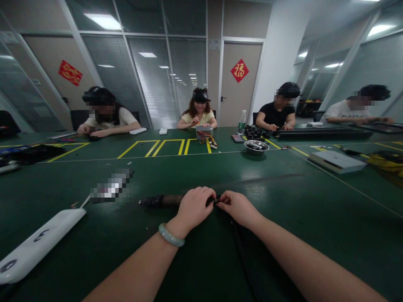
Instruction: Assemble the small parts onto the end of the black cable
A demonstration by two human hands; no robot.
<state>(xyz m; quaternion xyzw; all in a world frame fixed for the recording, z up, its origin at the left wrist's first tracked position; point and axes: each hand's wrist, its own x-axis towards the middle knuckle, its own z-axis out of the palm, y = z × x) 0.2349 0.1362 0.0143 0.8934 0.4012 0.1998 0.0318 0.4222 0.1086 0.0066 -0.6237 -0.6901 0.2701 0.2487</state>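
Note:
A dark electric screwdriver (pixel 166 201) lies across the green table in front of me, its metal tip pointing left. My left hand (pixel 197 205) is closed around its right end, palm down, with a pale green bangle on the wrist. Just beside it, my right hand (pixel 234 206) pinches the end of a black cable (pixel 238 239) between thumb and fingers. A small metallic spot shows between the two hands at the tool's rear. Whether cable and tool are joined there I cannot tell. From my right hand the cable runs down toward me.
At left lie a white power strip (pixel 40 243) and a blurred phone-like object (pixel 111 186). Farther back are a metal bowl (pixel 256 147) of dark parts, a water bottle (pixel 242 123) and a silver box (pixel 336 161). Several people work across the green table (pixel 176 172).

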